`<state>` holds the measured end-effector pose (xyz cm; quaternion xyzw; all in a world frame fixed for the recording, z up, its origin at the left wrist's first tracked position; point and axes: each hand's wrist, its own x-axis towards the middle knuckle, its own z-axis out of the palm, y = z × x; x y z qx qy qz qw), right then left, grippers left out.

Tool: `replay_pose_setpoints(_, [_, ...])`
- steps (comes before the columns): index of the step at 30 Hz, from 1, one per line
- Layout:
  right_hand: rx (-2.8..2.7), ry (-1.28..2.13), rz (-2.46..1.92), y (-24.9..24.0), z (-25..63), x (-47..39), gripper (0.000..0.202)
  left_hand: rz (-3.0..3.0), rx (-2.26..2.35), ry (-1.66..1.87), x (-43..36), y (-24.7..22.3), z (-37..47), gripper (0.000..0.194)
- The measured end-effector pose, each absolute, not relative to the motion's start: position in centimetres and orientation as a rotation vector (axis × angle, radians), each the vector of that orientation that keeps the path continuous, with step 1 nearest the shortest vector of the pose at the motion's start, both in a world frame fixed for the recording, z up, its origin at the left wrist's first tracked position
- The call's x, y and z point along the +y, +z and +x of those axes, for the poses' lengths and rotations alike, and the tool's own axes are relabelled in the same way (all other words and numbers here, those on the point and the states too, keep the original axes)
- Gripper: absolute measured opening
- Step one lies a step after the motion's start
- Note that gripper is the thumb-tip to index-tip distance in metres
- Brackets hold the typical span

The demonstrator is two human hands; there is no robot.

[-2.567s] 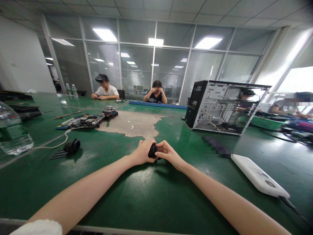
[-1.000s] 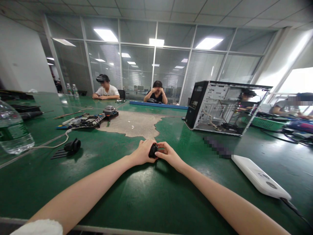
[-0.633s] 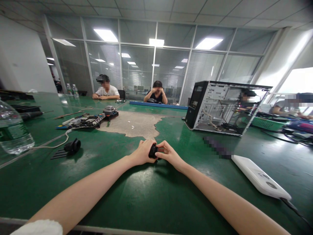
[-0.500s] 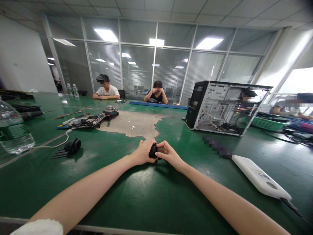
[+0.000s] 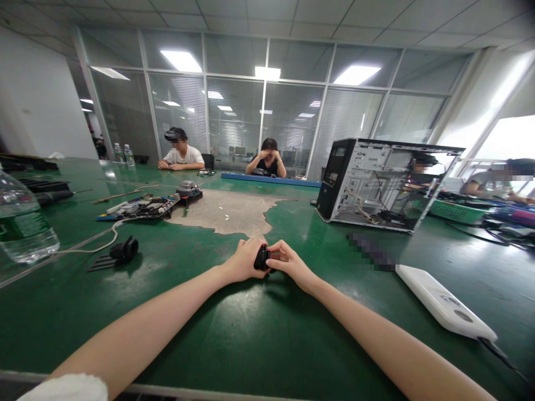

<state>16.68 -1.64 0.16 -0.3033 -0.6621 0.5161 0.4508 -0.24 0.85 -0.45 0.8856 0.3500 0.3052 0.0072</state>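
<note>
A small black object [image 5: 262, 258] is held between my two hands at the middle of the green table [image 5: 234, 345]. My left hand [image 5: 246, 260] wraps round its left side. From the right, the fingertips of my right hand [image 5: 288, 262] pinch its edge. Fingers hide much of the object, so what it is cannot be made out. To the left, a black clip-like part with prongs [image 5: 124, 250] lies on the table.
A circuit board [image 5: 142, 206] and a clear bottle [image 5: 25, 223] are at the left. An open computer case [image 5: 334, 181] stands back right, with a white power strip [image 5: 443, 301] nearer. Two people sit across the table; others are at the right.
</note>
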Motion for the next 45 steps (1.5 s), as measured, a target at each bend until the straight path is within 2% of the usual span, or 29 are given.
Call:
replay_pose_setpoints(14, [-1.661, 1.258, -0.802, -0.23, 16.62, -1.3, 0.036, 2.761, 1.108, 0.938, 0.83, -0.39, -0.3, 0.058])
replay_pose_setpoints(22, [-1.644, 1.261, -0.785, -0.01, 16.52, -1.68, 0.029, 2.757, 1.12, 0.953, 0.78, -0.46, -0.14, 0.056])
replay_pose_setpoints(30, [-1.642, 1.236, -0.865, -0.56, 16.63, -1.21, 0.035, 2.757, 1.102, 0.938, 0.66, -0.27, -0.16, 0.053])
replay_pose_setpoints(35, [-1.692, 1.258, -0.774, -0.05, 16.76, -1.5, 0.036, 2.742, 1.125, 0.906, 0.68, -0.25, -0.23, 0.059])
replay_pose_setpoints(45, [-1.659, 1.259, -0.762, -0.4, 16.49, -1.31, 0.028, 2.75, 1.107, 0.934, 0.62, -0.24, -0.2, 0.058])
